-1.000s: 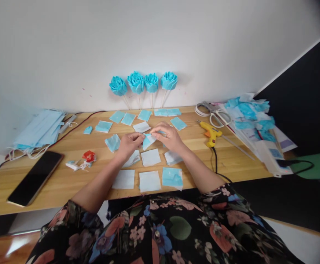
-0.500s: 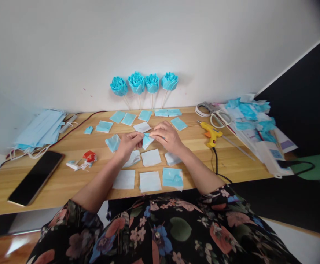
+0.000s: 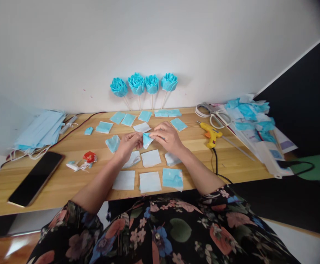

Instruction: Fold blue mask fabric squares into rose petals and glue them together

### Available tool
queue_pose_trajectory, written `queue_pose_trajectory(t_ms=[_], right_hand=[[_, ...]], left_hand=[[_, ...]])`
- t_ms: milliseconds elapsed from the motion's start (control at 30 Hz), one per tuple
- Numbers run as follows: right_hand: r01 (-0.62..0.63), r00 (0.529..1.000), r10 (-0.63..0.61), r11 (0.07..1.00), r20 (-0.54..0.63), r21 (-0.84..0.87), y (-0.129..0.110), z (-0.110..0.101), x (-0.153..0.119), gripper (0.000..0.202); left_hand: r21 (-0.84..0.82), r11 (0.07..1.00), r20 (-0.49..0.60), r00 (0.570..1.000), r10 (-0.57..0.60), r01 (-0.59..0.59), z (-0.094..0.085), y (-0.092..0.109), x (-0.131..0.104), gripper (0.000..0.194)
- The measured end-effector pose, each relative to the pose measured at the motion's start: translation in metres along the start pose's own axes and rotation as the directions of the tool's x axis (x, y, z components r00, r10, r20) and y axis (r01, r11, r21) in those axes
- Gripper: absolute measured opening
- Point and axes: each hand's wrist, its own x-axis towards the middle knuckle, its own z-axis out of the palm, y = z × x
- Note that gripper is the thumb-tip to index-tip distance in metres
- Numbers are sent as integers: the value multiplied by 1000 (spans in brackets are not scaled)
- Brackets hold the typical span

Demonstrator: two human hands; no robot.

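Cloth — blue and white, pinched from both sides
Left hand and right hand both grip it — 4 blue flowers stand behind.

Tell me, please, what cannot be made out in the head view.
Head view: ends of the small blue piece, hidden by the left hand and right hand.
Head view: right part of one white square, covered by the right forearm.
Head view: far end of the green object, cut off by the right edge.
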Motion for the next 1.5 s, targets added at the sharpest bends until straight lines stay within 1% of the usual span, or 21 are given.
queue_pose_trajectory(t_ms=[67,167,333,400,500,600,667,733,800,867,900,967,1100,1200,1267,1367,1500], right_hand=[[-19,1000,19,1000,5,0,0,0,0,21],[-94,996,94,995,3,26,-2,1,0,19],[-228,970,238,960,-46,163,-7,-3,0,18],[-276,955,294,933,-47,232,-9,-5,1,21],[-361,908,411,869,-86,338,-10,-7,1,32],[-428,833,533,789,-146,441,-9,-5,0,38],[-462,796,592,729,-127,505,-7,-2,-1,40],[-506,778,627,667,-45,547,-7,1,-1,41],[-551,777,625,612,80,567,-8,6,-1,43],[-583,780,595,582,192,567,-10,11,-1,44],[-594,781,580,574,231,564,-11,13,-1,44],[-605,781,564,571,271,556,-13,17,-2,44],[-595,797,522,592,303,544,-15,21,-3,38],[-607,791,527,604,312,517,-17,22,-2,32],[-611,786,540,607,300,508,-17,22,-2,30],[-599,794,545,621,271,506,-16,21,-2,27],[-578,814,523,689,252,438,-15,17,-1,22]], left_hand=[[-2,1000,8,1000,8,-8,0,0,0,31],[0,1000,17,1000,17,-17,-1,0,1,27],[84,996,28,1000,13,-15,0,2,-1,28],[85,996,33,999,19,-22,1,3,-1,28],[42,998,5,999,43,-43,0,3,0,29],[-48,999,-37,999,20,-22,0,4,2,31],[-132,991,-47,999,-17,11,-1,5,3,31],[-211,977,-41,998,-40,31,-2,6,3,31],[-259,965,-23,999,-49,42,-2,6,3,31],[-277,960,-6,998,-55,51,-2,6,3,30],[-280,959,1,998,-56,54,-2,6,2,30],[-285,957,11,999,-53,54,-1,6,2,31],[-291,955,34,998,-47,55,0,5,1,32],[-289,956,47,998,-44,56,0,4,1,32],[-285,957,53,998,-41,54,0,4,1,32],[-278,959,57,997,-43,57,1,4,1,33],[-263,964,50,998,-38,50,2,3,1,35]])
